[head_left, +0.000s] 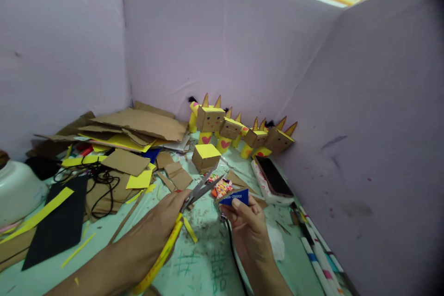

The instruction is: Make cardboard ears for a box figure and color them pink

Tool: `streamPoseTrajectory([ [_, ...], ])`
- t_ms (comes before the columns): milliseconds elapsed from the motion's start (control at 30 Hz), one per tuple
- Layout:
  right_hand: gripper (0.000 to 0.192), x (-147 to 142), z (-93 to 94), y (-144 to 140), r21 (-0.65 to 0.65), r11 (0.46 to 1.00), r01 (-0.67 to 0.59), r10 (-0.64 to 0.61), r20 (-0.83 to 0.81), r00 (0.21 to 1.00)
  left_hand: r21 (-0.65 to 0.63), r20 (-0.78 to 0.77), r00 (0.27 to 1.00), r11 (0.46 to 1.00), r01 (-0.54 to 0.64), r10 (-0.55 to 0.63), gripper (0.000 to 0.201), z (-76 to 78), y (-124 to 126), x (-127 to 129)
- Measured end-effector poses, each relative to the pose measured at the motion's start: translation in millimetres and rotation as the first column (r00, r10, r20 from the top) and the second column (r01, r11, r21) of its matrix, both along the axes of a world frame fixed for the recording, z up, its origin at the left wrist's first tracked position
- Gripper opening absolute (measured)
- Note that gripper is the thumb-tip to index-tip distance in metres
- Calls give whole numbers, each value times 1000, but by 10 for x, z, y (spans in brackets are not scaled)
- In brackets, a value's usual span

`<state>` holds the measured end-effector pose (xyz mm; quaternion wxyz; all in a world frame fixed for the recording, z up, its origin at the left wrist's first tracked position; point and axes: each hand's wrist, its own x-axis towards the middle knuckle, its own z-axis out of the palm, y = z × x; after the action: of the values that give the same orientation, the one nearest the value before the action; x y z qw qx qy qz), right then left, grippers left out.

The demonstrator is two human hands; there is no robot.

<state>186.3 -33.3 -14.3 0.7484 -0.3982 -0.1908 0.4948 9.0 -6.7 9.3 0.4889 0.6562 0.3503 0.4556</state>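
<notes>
L hand on scissors, R hand pinching a blue card scrap.

My left hand (157,229) is wrapped round the yellow-handled scissors (187,208), blades parted & aimed at 1 o'clock. My right hand (248,226), just beside at 3 o'clock, grips a small blue card piece (236,198) w/ cardboard backing, thumb on top, blade tips near it. Past the tips at 12: a yellow-topped cardboard cube (206,157), then a row of horned cardboard figures (239,132) vs. the purple wall. Phone (274,176) at 2 o'clock. Cardboard pile (135,125) & black cord (99,178) at 10, black sheet (58,222) at 9.
</notes>
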Motion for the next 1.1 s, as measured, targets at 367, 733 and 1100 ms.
streamPoseTrajectory([
  [367, 20, 11, -29, -42, 126, 991, 35, -54, 145, 988, 107, -237, 971, 993, 51, -24, 48, -427, -167, -258],
  [733, 16, -20, -173, -69, 169, 985, -34, -20, 310, 950, 142, -663, 721, 912, 385, -202, 66, -82, -131, -289],
  [1100, 17, 7, -198, -88, 162, 987, 4, -62, 355, 933, 129, -704, 670, 886, 445, -234, 65, -9, -46, -229],
])
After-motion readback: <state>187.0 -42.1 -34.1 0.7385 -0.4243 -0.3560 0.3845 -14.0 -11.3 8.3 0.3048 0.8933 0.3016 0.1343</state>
